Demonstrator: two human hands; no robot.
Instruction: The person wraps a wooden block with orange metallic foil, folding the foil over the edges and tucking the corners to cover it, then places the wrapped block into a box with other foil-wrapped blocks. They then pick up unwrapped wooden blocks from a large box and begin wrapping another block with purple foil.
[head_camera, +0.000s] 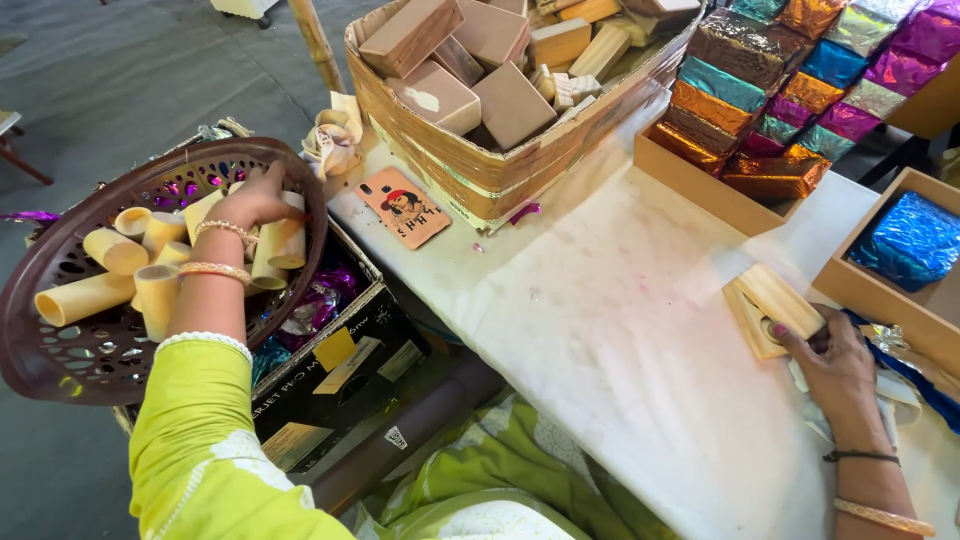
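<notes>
My left hand (258, 200) reaches into a brown perforated plastic basket (60, 360) at the left and closes on a short pale wooden cylinder (286, 236). Several more wooden cylinders (110, 252) lie loose in the basket. My right hand (835, 362) rests on the white table (600, 330) at the right, gripping a small pale wooden block piece (770, 305) with a round hole in it. Bangles circle both wrists, and a yellow-green sleeve covers my left arm.
A taped cardboard box (470, 165) full of wooden blocks stands at the back. Foil-wrapped blocks (780, 90) are stacked in a wooden tray. A wooden box (880, 290) holds a blue foil piece (910, 240). A phone (404, 207) lies on the table. A black carton (340, 370) sits under the basket.
</notes>
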